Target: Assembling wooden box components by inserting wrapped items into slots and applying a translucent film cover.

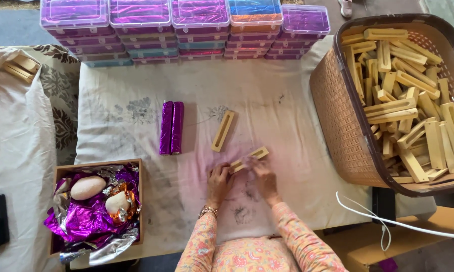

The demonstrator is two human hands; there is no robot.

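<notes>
My left hand (pixel 220 181) and my right hand (pixel 263 177) both grip one pale wooden slotted block (pixel 250 157) low over the white cloth (pixel 267 100). The left holds its near-left end, the right its middle. A second wooden slotted block (pixel 223 131) lies on the cloth just beyond the hands. Two purple foil-wrapped bars (pixel 171 127) lie side by side to the left of it.
A tan woven basket (pixel 337 116) full of wooden blocks stands at the right. Stacked clear plastic cases (pixel 181 30) with purple foil line the far edge. A wooden box (pixel 97 163) of crumpled purple foil sits at the near left. A white cable (pixel 383 219) runs at the near right.
</notes>
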